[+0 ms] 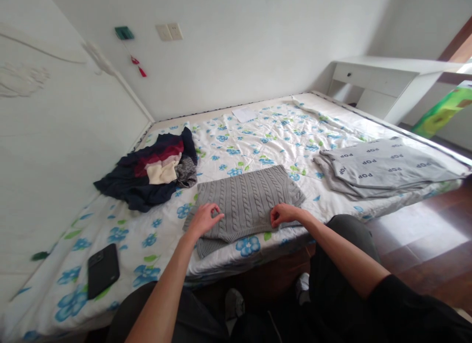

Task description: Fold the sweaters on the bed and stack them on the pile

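A grey cable-knit sweater (245, 200) lies folded into a rough rectangle at the bed's front edge, its ribbed hem toward me. My left hand (206, 220) is over its left part, fingers loosely curled with a gap between thumb and index finger. Over the front right part is my right hand (284, 214), fingers bent downward and slightly apart, close to the knit. No fabric is visibly lifted by either hand. Whether the fingertips touch the sweater is hard to see.
Dark clothing (147, 168) with maroon and cream parts lies crumpled at left. Folded grey garments printed POP (379, 163) lie at right. A black phone (103, 270) rests on the flowered sheet (147, 262), and a white paper (244, 114) farther back. A white desk (383, 79) stands beyond.
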The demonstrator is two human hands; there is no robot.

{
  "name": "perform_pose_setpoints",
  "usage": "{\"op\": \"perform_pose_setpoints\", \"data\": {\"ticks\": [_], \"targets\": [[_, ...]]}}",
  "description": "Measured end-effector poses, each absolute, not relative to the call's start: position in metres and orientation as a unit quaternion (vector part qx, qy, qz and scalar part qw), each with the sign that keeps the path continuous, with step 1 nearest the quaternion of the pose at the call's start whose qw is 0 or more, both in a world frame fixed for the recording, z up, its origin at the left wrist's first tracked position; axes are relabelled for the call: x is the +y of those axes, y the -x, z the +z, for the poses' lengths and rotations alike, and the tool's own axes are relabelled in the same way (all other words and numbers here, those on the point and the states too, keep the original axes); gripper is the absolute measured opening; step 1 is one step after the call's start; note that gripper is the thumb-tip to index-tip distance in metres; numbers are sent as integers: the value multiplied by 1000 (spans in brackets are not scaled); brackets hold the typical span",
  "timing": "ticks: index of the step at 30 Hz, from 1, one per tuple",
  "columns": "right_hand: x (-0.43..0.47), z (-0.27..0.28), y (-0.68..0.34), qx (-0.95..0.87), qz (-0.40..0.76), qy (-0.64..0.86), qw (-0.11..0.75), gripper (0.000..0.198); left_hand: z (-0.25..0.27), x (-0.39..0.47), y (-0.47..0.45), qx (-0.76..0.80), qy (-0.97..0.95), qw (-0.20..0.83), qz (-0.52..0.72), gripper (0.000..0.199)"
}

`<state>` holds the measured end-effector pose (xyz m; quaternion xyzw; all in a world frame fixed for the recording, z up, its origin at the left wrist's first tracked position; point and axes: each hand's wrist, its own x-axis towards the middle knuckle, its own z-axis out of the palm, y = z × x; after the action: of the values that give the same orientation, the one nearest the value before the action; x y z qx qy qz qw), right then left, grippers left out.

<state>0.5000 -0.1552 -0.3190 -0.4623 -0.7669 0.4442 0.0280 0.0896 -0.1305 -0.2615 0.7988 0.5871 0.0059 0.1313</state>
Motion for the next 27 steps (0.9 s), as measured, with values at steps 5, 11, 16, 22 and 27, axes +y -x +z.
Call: {"op": "perform_pose_setpoints", "data": {"ticks": [5, 11, 16, 22, 27], "targets": [[-155, -312, -496, -761, 440, 477, 9, 12, -270, -163, -132, 436, -844, 288, -122, 36], [-157, -304, -492, -753, 434, 495, 1, 10, -276, -168, -139, 438, -832, 317, -129, 14], [-158, -302, -491, -752, 433, 497, -8, 12, -283, -161, -133, 434, -782, 430, -124, 35], [-156, -297, -485, -756, 419, 501, -42, 13, -290, -133, -110, 488, -818, 300, 45, 42], [-150, -297, -476, -766, 419, 481, -85, 10, -301, -84, -65, 531, -837, 117, 62, 75]]}}
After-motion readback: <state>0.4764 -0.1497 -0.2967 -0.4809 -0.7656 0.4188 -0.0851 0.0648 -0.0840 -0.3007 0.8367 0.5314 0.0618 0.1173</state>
